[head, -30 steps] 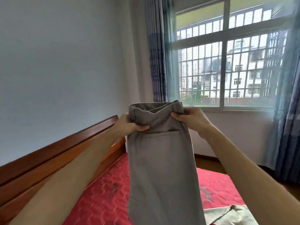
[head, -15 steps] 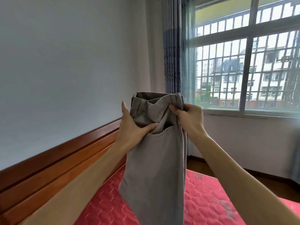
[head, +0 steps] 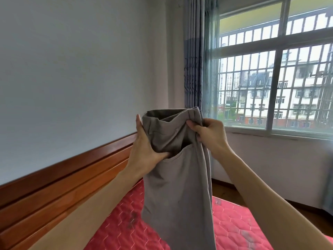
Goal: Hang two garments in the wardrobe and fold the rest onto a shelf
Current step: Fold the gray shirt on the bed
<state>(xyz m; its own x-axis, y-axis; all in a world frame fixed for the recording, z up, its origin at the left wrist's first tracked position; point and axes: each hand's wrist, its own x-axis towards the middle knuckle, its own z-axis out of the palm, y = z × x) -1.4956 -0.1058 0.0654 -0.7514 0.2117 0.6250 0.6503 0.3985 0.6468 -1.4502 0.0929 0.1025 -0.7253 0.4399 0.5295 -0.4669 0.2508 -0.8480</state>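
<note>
My two bare forearms reach up from the bottom of the view over a red quilted mattress (head: 115, 231). Between them I hold a pair of grey trousers (head: 180, 192) in the air above its head end, near the left edge. The legs hang straight down and run out of view, so I cannot tell whether they touch the mattress.

My left hand (head: 144, 154) grips the left side of the waistband (head: 167, 114). The thumb is pushed into the mouth of a pocket (head: 182, 153), and the fingers wrap behind the cloth with one tip showing beside the band. My right hand (head: 210, 136) pinches the right end of the waistband, thumb in front and fingers curled tight round gathered cloth.

The cloth looks light and limp. It sags between my hands and creases wherever I press, so it should drape rather than keep a shape. I judge the waistband the best place to hold, being the thickest, stitched part. A fold would want both its ends pulled level first.

Beyond, a wooden headboard (head: 63, 188) runs along the mattress's left edge under a plain pale wall (head: 81, 69). Farthest off, a blue curtain (head: 193, 60) hangs beside a barred window (head: 275, 91) facing apartment blocks.
</note>
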